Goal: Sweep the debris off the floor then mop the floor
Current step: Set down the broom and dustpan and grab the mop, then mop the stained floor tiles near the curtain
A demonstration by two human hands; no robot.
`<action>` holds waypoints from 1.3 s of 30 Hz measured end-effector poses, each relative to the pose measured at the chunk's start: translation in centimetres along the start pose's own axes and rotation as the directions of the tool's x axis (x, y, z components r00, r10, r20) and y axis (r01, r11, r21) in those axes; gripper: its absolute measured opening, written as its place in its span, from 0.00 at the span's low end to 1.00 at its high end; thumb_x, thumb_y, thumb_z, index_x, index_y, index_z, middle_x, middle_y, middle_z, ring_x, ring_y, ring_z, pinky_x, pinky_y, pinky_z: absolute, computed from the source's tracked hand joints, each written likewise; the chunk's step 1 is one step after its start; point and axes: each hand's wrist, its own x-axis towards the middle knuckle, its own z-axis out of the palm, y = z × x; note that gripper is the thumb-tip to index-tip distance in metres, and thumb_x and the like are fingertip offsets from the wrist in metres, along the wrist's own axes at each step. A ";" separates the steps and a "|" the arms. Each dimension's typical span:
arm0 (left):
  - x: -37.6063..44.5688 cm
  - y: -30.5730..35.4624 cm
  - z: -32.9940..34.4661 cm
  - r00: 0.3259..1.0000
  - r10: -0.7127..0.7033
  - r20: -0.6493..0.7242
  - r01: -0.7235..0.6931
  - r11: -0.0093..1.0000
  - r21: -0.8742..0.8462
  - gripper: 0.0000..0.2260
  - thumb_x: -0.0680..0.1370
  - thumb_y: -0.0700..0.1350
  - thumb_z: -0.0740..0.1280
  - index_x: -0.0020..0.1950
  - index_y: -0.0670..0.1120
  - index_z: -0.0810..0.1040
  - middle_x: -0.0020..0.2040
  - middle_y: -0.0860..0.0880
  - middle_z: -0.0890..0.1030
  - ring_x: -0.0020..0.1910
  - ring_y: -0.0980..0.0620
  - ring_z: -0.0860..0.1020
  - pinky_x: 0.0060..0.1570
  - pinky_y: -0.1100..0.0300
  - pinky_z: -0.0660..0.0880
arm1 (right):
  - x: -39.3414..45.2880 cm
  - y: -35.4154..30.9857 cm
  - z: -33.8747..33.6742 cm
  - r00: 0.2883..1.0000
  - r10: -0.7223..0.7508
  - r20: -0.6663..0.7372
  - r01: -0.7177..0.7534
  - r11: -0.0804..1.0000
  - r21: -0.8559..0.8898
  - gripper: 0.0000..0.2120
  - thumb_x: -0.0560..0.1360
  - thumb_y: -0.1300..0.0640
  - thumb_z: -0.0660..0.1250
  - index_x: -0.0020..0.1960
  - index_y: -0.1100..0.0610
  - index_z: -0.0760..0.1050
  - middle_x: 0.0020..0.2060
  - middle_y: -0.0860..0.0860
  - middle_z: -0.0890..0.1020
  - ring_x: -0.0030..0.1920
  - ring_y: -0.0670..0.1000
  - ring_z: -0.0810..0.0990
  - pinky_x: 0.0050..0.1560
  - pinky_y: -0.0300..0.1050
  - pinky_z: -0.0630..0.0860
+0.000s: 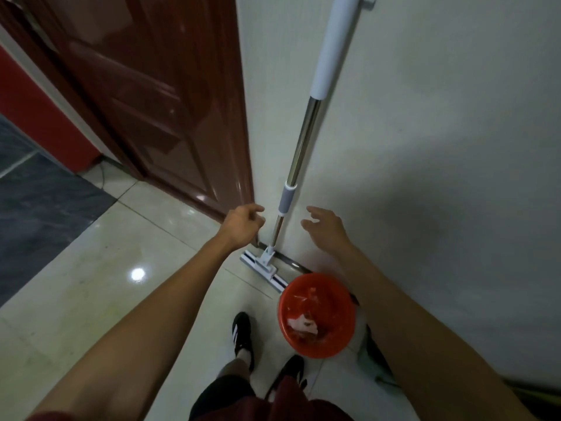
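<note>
A flat mop (299, 153) is seen leaned against a smooth pale wall (425, 117), its polished metal shaft fitted with a white sleeve and grey collar, its rectangular head resting on glossy cream floor tiles (91, 299). The left hand (243, 224), fingers loosely curled, and the right hand (326, 227), fingers spread, are held either side of the shaft, gripping nothing. A round orange plastic bucket (340, 338) containing scraps stands beside the mop head.
</note>
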 end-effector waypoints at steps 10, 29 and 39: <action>11.8 3.1 -0.2 0.980 0.134 0.147 -0.121 0.988 -0.094 0.19 0.79 0.42 0.70 0.70 0.48 0.78 0.57 0.46 0.84 0.56 0.47 0.83 0.56 0.55 0.78 | 6.5 -6.9 -1.3 0.961 -0.004 -0.277 0.044 0.990 0.137 0.23 0.77 0.59 0.67 0.72 0.55 0.73 0.66 0.50 0.78 0.55 0.40 0.75 0.38 0.15 0.63; 2.7 0.8 1.3 0.958 0.198 0.206 -0.184 0.979 -0.083 0.08 0.72 0.50 0.72 0.49 0.59 0.85 0.40 0.52 0.87 0.40 0.55 0.85 0.45 0.57 0.81 | -3.9 -6.3 2.0 0.950 -0.177 -0.258 0.220 0.965 0.145 0.06 0.75 0.59 0.70 0.52 0.54 0.82 0.44 0.44 0.85 0.45 0.39 0.83 0.44 0.28 0.73; -14.1 -4.1 4.5 0.983 0.174 0.058 -0.170 0.983 -0.072 0.11 0.78 0.45 0.69 0.48 0.64 0.83 0.42 0.52 0.86 0.41 0.49 0.83 0.44 0.54 0.78 | -18.0 -2.0 6.9 0.980 -0.168 -0.102 0.179 0.977 0.115 0.08 0.72 0.59 0.71 0.50 0.53 0.83 0.43 0.45 0.86 0.44 0.41 0.83 0.43 0.31 0.77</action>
